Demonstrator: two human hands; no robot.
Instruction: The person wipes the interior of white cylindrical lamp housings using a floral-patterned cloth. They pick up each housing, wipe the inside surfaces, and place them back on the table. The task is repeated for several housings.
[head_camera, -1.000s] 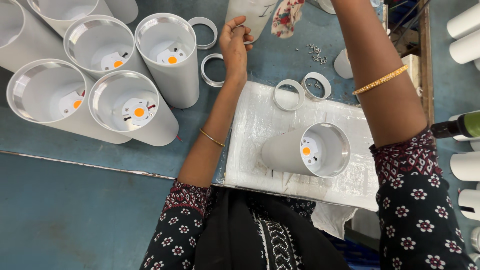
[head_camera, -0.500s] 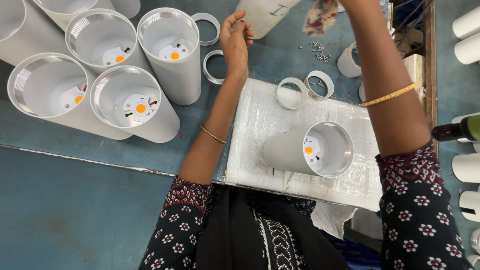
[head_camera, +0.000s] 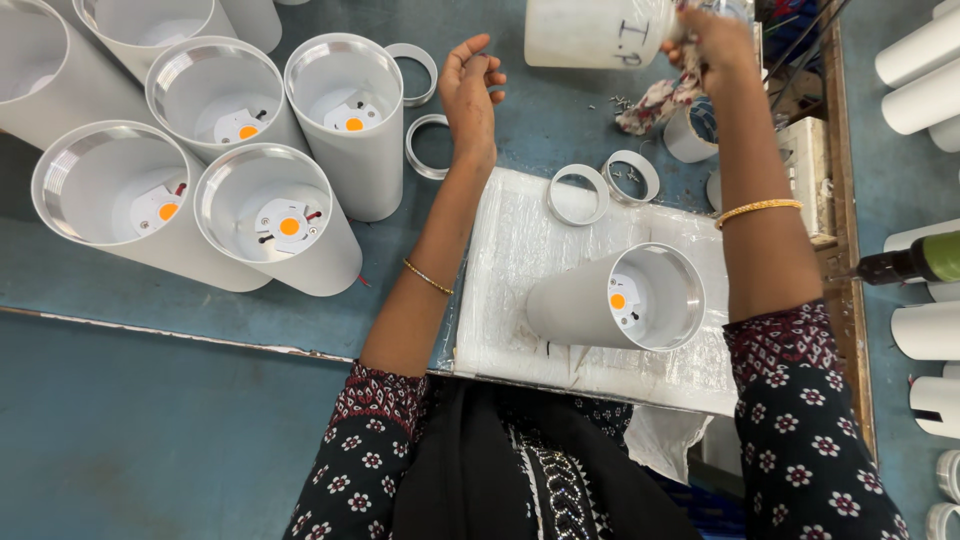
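Note:
My left hand (head_camera: 470, 95) hovers over the blue table with palm up and fingers slightly curled, holding nothing that I can see; a metal ring (head_camera: 428, 146) lies just beside it. My right hand (head_camera: 712, 42) is raised at the top right, gripping a patterned cloth (head_camera: 662, 98) pressed against a translucent white plastic container (head_camera: 596, 32). A white cylindrical lamp housing (head_camera: 618, 300) with an orange LED chip inside stands on a white foam pad (head_camera: 520, 270) in front of me. Two more rings (head_camera: 578, 194) rest at the pad's far edge.
Several open white lamp housings (head_camera: 270, 225) with LED chips crowd the table's left. A ring (head_camera: 415, 72) lies behind them. White tubes (head_camera: 920, 70) are stacked at the right, with a green-bodied power screwdriver (head_camera: 915, 262). Small screws (head_camera: 622, 102) and a tape roll (head_camera: 692, 132) sit near the container.
My right hand with the cloth has moved down and left against the white container, which has come further into view. My left hand stays raised and has opened a little.

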